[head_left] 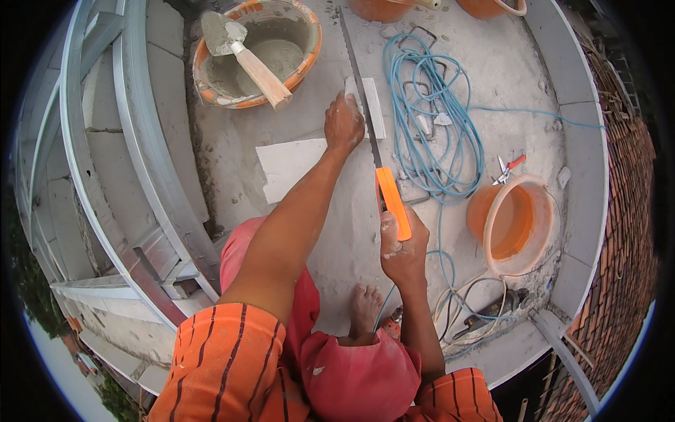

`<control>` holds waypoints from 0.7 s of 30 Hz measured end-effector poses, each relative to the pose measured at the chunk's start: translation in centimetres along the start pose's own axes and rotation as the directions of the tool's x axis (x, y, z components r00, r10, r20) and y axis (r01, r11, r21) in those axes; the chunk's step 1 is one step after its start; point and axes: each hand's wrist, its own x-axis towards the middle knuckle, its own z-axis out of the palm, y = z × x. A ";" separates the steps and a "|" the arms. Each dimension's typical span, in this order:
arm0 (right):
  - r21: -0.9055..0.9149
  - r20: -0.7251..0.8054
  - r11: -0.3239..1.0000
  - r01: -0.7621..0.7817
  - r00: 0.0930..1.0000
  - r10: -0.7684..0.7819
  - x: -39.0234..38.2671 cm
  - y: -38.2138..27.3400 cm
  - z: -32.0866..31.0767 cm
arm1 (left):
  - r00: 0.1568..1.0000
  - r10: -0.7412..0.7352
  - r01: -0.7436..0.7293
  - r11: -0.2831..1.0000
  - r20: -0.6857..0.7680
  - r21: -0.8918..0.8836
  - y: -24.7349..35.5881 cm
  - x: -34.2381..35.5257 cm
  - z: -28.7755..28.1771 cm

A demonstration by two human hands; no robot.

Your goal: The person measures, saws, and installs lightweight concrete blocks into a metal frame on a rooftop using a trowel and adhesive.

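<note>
My right hand (406,246) is wrapped round the orange handle of a handsaw (364,105). The saw's long blade points away from me, past my left hand. My left hand (344,123) is closed on a small white board piece (351,87), right beside the blade. More white board (375,107) shows on the blade's right side; whether it is the same piece I cannot tell. A larger white board offcut (290,166) with a ragged edge lies on the floor, partly behind my left forearm.
At the far left stands an orange-rimmed bucket (314,49) of grey mortar with a trowel (256,70) across it. Coiled blue cable (464,133) lies right of the saw. Red-handled snips (508,169) sit by an orange bucket (491,264). Metal framing (133,105) rises left.
</note>
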 end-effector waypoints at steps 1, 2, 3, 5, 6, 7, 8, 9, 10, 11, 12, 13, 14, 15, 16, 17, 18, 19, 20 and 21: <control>-0.010 0.017 1.000 -0.027 0.999 0.027 0.0 -0.2 -0.2 | 1.000 -0.008 0.008 1.000 -0.003 -0.006 0.0 0.2 0.1; -0.020 0.034 0.998 -0.055 0.998 0.055 -0.2 -0.6 -0.6 | 0.999 -0.039 0.039 0.999 -0.015 0.002 0.0 0.4 0.2; -0.044 0.053 0.994 -0.105 0.993 0.107 -1.0 -0.7 -1.2 | 0.996 -0.086 0.086 0.996 -0.007 0.006 0.4 -0.3 0.2; -0.152 0.049 0.985 -0.087 0.994 0.095 -6.4 0.8 -3.8 | 0.996 -0.085 0.085 0.996 -0.011 -0.001 1.6 0.3 0.0; -0.206 0.055 0.977 -0.048 0.997 0.061 -10.0 1.6 -5.5 | 0.997 -0.074 0.074 0.997 -0.006 0.006 1.3 0.1 0.0; -0.258 0.063 0.966 -0.012 0.998 0.029 -12.4 2.2 -6.9 | 0.998 -0.061 0.061 0.998 0.002 0.015 0.9 -0.1 0.1; -0.253 0.078 0.966 -0.047 0.995 0.069 -13.0 2.0 -7.6 | 0.998 -0.057 0.057 0.998 0.001 0.009 0.8 -0.1 0.1; -0.246 0.092 0.966 -0.083 0.990 0.108 -13.3 1.1 -8.4 | 0.999 -0.051 0.051 0.999 -0.001 0.005 1.0 -0.1 -0.1; -0.239 0.106 0.964 -0.117 0.984 0.146 -13.5 0.6 -8.8 | 0.999 -0.045 0.045 0.999 -0.004 0.001 1.0 -0.1 -0.2; -0.227 0.094 0.971 -0.071 0.991 0.094 -12.8 1.6 -8.0 | 0.999 -0.048 0.048 0.999 0.007 0.008 0.7 -0.3 -0.1; -0.212 0.067 0.977 -0.024 0.997 0.039 -10.9 2.5 -6.8 | 0.999 -0.037 0.037 0.999 0.022 0.016 1.1 -0.3 0.2; -0.171 0.071 0.984 -0.043 0.996 0.055 -7.2 2.4 -5.1 | 0.999 -0.037 0.037 0.999 0.028 0.021 1.1 -0.4 0.2; -0.135 0.073 0.989 -0.054 0.995 0.064 -3.3 1.9 -3.1 | 0.998 -0.055 0.055 0.998 0.031 0.024 1.0 -0.2 0.2; -0.147 0.074 0.989 -0.012 0.997 0.023 -1.1 0.8 -2.1 | 0.997 -0.074 0.073 0.997 0.027 0.027 0.5 0.2 0.1; -0.150 0.071 0.988 0.035 0.997 -0.024 0.2 0.2 -1.8 | 0.996 -0.085 0.084 0.996 0.018 0.035 0.7 0.6 -0.2; -0.125 0.070 0.992 0.003 0.998 0.005 0.3 0.3 -2.0 | 0.997 -0.069 0.070 0.997 -0.027 0.033 1.1 1.1 -0.2; -0.110 0.076 0.992 -0.067 0.994 0.076 -1.4 0.8 -2.5 | 0.996 -0.079 0.081 0.996 -0.040 0.037 1.1 0.0 0.1; -0.094 0.068 0.988 -0.121 0.990 0.127 -3.1 1.1 -2.8 | 0.996 -0.069 0.071 0.997 -0.060 0.034 1.5 -0.3 0.1; -0.141 0.054 0.986 -0.091 0.994 0.099 -5.5 1.8 -3.9 | 0.995 -0.052 0.054 0.998 -0.079 0.024 2.0 0.5 0.0; -0.192 0.053 0.978 -0.083 0.994 0.094 -9.3 2.5 -5.5 | 0.995 -0.056 0.058 0.998 -0.084 0.021 2.0 0.4 0.2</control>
